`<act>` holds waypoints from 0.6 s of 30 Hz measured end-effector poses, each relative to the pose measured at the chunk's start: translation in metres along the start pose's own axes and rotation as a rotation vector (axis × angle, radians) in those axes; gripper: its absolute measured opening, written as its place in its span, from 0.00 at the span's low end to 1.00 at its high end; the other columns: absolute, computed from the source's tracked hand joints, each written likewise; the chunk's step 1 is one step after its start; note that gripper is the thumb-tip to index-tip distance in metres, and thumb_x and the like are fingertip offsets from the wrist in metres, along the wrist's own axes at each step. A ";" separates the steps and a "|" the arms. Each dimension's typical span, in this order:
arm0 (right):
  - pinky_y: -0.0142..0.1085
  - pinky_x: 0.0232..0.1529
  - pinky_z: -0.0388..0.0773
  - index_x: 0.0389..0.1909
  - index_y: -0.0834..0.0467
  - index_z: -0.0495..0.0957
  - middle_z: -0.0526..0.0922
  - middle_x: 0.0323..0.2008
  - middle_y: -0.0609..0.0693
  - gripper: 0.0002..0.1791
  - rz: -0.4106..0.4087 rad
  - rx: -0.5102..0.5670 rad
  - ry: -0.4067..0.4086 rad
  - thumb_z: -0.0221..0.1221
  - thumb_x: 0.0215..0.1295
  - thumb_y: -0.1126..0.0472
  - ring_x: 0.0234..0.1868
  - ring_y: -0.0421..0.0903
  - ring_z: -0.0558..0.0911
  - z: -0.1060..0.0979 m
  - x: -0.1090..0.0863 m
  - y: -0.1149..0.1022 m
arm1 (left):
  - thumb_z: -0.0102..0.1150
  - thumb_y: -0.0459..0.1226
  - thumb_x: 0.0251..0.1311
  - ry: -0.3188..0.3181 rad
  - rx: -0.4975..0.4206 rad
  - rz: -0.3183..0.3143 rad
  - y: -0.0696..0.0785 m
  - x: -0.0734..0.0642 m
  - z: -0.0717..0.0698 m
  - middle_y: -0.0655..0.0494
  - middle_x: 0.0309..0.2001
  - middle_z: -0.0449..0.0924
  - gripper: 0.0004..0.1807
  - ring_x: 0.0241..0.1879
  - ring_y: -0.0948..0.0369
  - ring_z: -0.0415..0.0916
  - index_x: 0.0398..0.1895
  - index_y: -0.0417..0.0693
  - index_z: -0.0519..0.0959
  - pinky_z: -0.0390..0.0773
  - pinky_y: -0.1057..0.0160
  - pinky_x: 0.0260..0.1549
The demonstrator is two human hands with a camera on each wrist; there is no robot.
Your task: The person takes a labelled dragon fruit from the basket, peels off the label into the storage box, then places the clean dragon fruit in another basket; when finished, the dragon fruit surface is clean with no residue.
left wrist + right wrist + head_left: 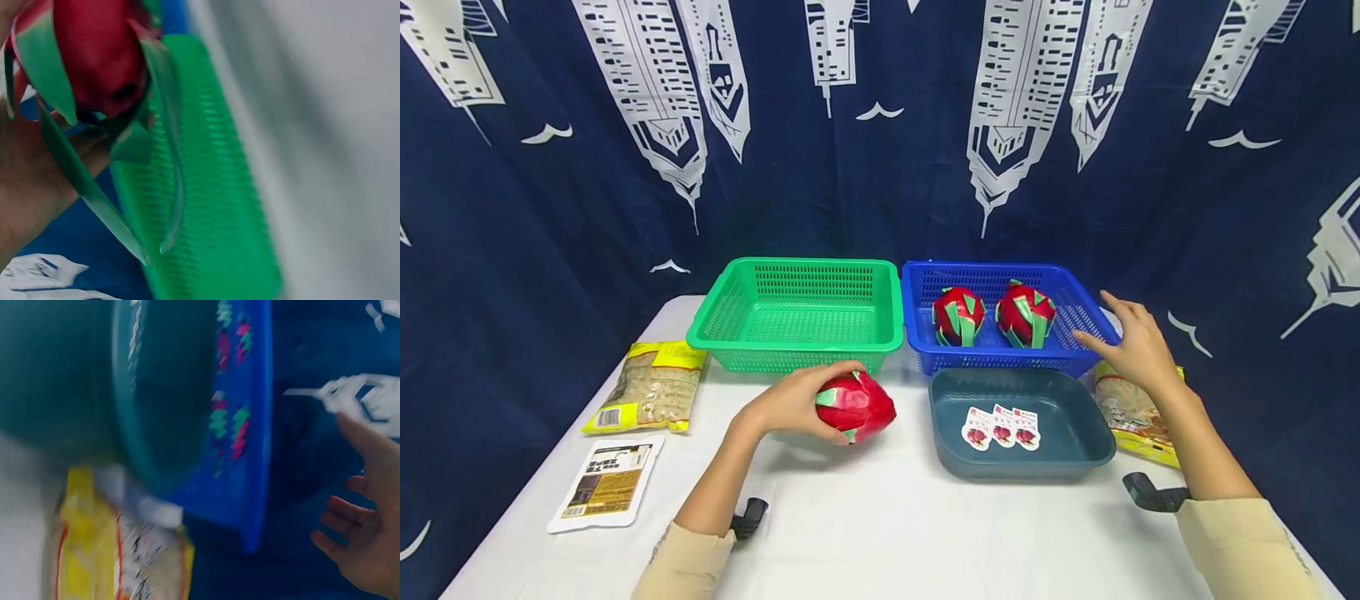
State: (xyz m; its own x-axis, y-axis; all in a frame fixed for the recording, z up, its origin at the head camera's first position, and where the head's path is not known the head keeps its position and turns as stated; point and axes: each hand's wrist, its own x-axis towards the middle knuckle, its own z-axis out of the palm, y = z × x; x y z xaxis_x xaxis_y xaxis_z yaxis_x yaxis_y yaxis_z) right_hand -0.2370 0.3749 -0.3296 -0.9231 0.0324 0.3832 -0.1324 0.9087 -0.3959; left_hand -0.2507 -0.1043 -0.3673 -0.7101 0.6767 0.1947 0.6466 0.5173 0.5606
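Note:
My left hand (805,403) grips a red dragon fruit (861,407) with green scales, held above the white table in front of the green basket (793,346). In the left wrist view the same dragon fruit (100,56) shows long green leaf tips, with fingers around its far side. My right hand (1131,346) hovers at the right end of the blue basket (1000,360), thumb and fingers spread and nothing between them. Two more dragon fruits, one at the left (958,317) and one at the right (1026,315), sit inside the blue basket.
A dark teal tray (1022,468) holds three dragon fruit cards (1002,427). One yellow bag (651,387) and a white packet (606,485) lie at the left; another yellow bag (1135,408) is under my right forearm. A dark blue curtain (865,183) hangs behind.

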 end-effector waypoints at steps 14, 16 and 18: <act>0.68 0.54 0.51 0.69 0.70 0.33 0.43 0.64 0.74 0.59 0.170 0.129 -0.304 0.54 0.56 0.35 0.62 0.73 0.51 0.028 0.015 0.053 | 0.74 0.58 0.31 0.326 -0.147 0.135 0.084 0.148 -0.025 0.60 0.54 0.69 0.50 0.52 0.62 0.67 0.63 0.81 0.57 0.78 0.65 0.37; 0.67 0.56 0.49 0.68 0.71 0.32 0.40 0.66 0.74 0.60 0.184 0.141 -0.301 0.55 0.56 0.34 0.63 0.73 0.49 0.031 0.015 0.053 | 0.73 0.60 0.30 0.328 -0.134 0.116 0.086 0.170 -0.016 0.59 0.53 0.69 0.51 0.51 0.62 0.67 0.63 0.81 0.57 0.78 0.65 0.37; 0.67 0.57 0.46 0.67 0.71 0.28 0.34 0.67 0.73 0.62 0.207 0.142 -0.313 0.54 0.56 0.34 0.65 0.73 0.43 0.033 0.016 0.052 | 0.72 0.61 0.30 0.309 -0.104 0.086 0.086 0.190 -0.005 0.58 0.53 0.69 0.52 0.51 0.61 0.68 0.64 0.81 0.56 0.78 0.65 0.37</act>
State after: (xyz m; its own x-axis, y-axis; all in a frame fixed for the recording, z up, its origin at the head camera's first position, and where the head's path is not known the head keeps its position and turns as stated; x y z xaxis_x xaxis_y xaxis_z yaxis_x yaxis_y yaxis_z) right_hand -0.2702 0.4090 -0.3719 -0.9980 0.0604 0.0195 0.0393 0.8293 -0.5574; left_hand -0.3317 0.0666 -0.2784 -0.7155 0.5162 0.4707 0.6871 0.3984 0.6076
